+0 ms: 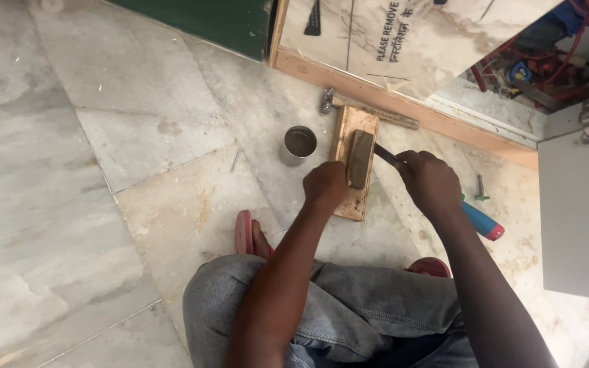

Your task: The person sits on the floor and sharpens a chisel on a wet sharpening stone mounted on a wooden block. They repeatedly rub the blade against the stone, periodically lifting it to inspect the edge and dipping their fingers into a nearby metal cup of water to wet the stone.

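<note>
Two hands are at work over a wooden board that lies flat on the marble floor. I see my left hand pressed down on the near end of a grey sharpening stone set on the board, its fingers curled over the stone's edge. My right hand is closed tight around a dark tool handle, whose tip meets the stone. A steel cup stands just beside the board, on its left. A hammer lies beyond the board, near the wooden frame. A blue-handled tool rests on the floor beside my right wrist.
</note>
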